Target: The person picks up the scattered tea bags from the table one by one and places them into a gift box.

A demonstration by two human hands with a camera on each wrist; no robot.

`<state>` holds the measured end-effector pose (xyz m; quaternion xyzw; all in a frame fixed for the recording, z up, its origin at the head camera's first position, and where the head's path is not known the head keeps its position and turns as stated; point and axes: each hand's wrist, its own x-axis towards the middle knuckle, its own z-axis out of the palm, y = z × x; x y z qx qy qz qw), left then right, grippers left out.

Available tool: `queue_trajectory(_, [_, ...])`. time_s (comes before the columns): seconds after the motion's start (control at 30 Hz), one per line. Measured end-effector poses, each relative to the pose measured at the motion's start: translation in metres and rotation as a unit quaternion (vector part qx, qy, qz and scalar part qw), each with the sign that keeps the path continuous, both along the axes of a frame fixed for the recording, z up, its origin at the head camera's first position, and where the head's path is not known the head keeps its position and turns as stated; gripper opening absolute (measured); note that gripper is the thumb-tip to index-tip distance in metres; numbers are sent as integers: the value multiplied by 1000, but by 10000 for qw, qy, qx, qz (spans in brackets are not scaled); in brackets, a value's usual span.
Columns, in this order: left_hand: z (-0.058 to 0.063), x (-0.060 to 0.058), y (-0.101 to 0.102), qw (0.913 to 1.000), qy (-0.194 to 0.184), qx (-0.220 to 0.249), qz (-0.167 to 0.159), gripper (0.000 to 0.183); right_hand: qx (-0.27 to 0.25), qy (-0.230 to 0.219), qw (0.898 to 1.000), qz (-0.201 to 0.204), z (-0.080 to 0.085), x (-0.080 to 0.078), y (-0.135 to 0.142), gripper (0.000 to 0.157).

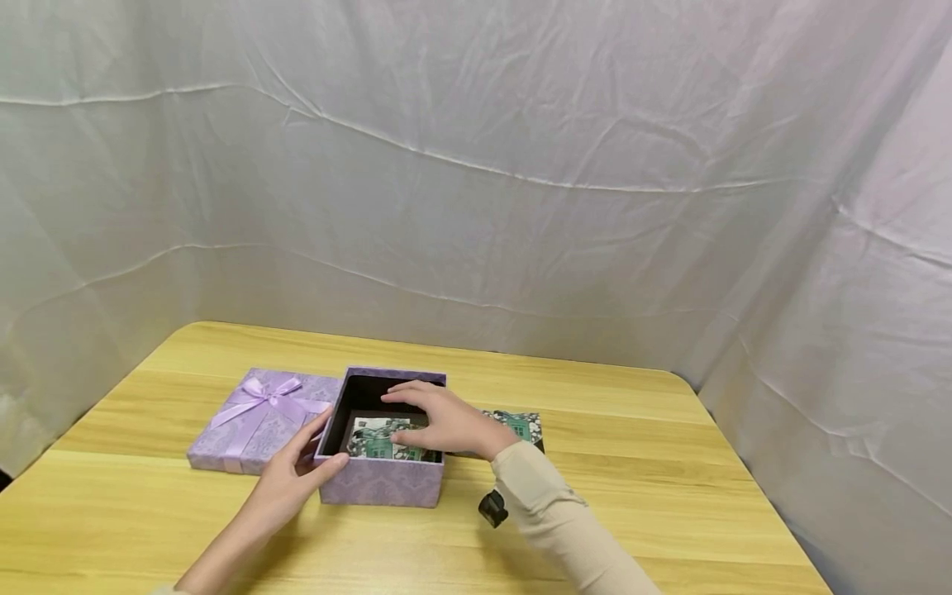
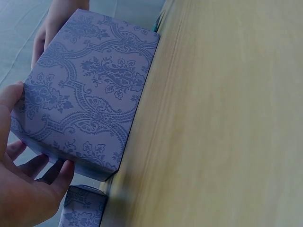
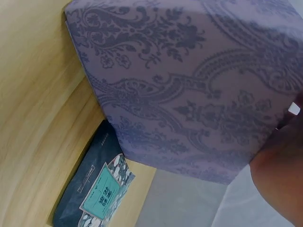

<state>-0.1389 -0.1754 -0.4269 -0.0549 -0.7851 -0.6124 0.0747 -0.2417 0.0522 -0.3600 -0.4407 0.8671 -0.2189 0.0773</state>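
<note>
A purple patterned gift box (image 1: pixel 383 482) stands without its lid on the table. My left hand (image 1: pixel 286 475) holds its near left corner, thumb at the front rim and fingers along the left side. In the left wrist view, those fingers (image 2: pixel 62 182) touch the box's side. My right hand (image 1: pixel 446 421) reaches over the right wall, its thumb and fingers spread apart above the inside. Below them in the box lie green-and-black printed packets (image 1: pixel 368 438), partly hidden by the hand. Another dark packet with a green label (image 3: pixel 102 191) lies beside the box's right side.
The purple lid (image 1: pixel 241 421) with a ribbon bow lies left of the box. A small black device (image 1: pixel 493 508) is at the right wrist. The wooden table (image 1: pixel 632 496) ends at the back before a hanging pale cloth (image 1: pixel 483 248).
</note>
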Motion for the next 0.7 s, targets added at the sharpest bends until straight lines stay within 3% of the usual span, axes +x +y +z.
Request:
queue_trajectory(0.27, [1, -1, 0, 10000, 9, 43, 10, 66, -489, -91, 9987, -49, 3, -3, 14, 48])
queue_trajectory(0.53, [1, 0, 0, 10000, 29, 56, 9, 66, -731, -259, 9953, -572, 10, -8, 39, 50])
queue_trajectory(0.7, [0, 0, 0, 9999, 101, 26, 11, 66, -756, -97, 9947, -697, 7, -15, 60, 52])
